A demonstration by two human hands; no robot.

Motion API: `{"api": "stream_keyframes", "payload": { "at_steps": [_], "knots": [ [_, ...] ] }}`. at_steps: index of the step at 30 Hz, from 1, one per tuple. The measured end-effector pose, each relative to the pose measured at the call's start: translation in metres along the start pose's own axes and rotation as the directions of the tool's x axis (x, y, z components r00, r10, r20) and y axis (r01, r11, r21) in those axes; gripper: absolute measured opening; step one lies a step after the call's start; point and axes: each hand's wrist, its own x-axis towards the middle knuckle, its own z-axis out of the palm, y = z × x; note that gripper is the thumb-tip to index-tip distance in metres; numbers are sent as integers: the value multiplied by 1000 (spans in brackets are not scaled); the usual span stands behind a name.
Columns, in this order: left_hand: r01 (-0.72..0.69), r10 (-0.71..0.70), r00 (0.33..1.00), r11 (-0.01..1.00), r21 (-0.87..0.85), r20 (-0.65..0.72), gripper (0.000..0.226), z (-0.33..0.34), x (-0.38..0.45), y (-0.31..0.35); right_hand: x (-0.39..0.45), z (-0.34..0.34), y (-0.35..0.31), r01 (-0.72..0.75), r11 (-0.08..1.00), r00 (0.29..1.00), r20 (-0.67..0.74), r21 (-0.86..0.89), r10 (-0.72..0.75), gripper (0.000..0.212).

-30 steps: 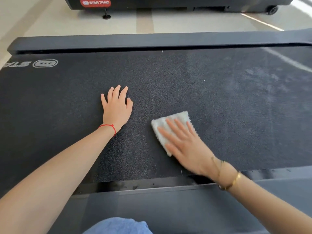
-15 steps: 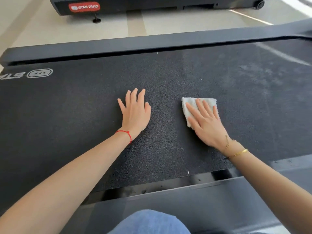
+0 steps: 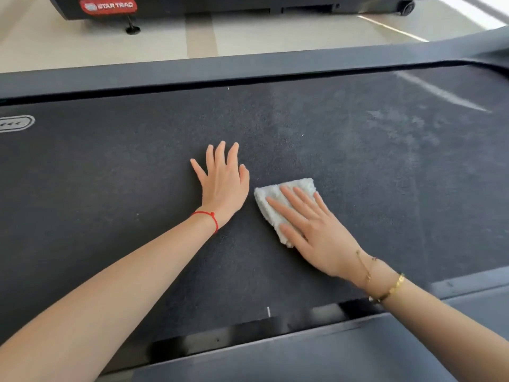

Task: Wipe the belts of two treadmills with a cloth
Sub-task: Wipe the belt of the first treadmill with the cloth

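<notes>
Right hand (image 3: 314, 230) fingers (image 3: 289, 201) straight and spread, pressing flat on a white fluffy cloth (image 3: 271, 208); not curled around it, just palm-down on top. Cloth is folded, roughly triangular, lying on the dark belt (image 3: 110, 188) about mid-width, its left edge just beside the left hand (image 3: 224, 186), not touching as far as I can tell. Left hand fingers also straight, slightly fanned, flat on the belt, holding nothing, thumb toward the cloth. Red string bracelet (image 3: 210, 217) on left wrist; thin gold chain (image 3: 365, 266) and gold bangle (image 3: 391, 289) on right wrist. Both forearms bare, reaching in from the bottom corners. Belt is black, textured; to the right of the hands it shows pale dusty smears and a light diagonal streak (image 3: 440, 92). Oval white logo (image 3: 16, 123) printed on belt at far left, partly cut by frame edge. Dark grey side rail (image 3: 248, 67) runs along the far edge of the belt, another rail (image 3: 303, 357) along the near edge, with a glossy black gap strip between near rail and belt. Beyond far rail, pale tiled floor (image 3: 275, 37), then a second treadmill (image 3: 220, 4) base at top of frame with red STAR TRAC badge (image 3: 108, 6), a levelling foot (image 3: 133, 29) and a small wheel (image 3: 407, 7).
</notes>
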Motion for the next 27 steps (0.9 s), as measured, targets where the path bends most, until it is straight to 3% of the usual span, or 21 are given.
{"api": "stream_keyframes", "payload": {
  "at_steps": [6,10,15,18,21,24,27],
  "knots": [
    [81,-77,996,993,90,-40,54,14,8,8,107,-27,94,-132,991,989,-70,-23,130,51],
    [110,-100,992,984,140,-77,54,18,8,9,172,-34,97,-188,982,979,-78,-15,187,51],
    [128,-114,990,976,175,-86,54,18,7,10,155,-20,69,138,990,990,-19,-21,-138,52],
    [126,-114,991,973,196,-73,55,16,6,10,159,-33,89,199,980,980,18,-6,-199,51],
    [134,-122,990,973,189,-73,55,16,7,10,191,-47,122,88,991,993,-67,-97,-95,50],
    [145,-133,988,973,178,-79,55,17,9,13,235,-60,142,-95,994,992,-86,-58,90,49],
    [153,-140,987,970,188,-85,56,17,10,14,268,-54,123,-108,994,992,-68,-23,106,48]
  ]
}}
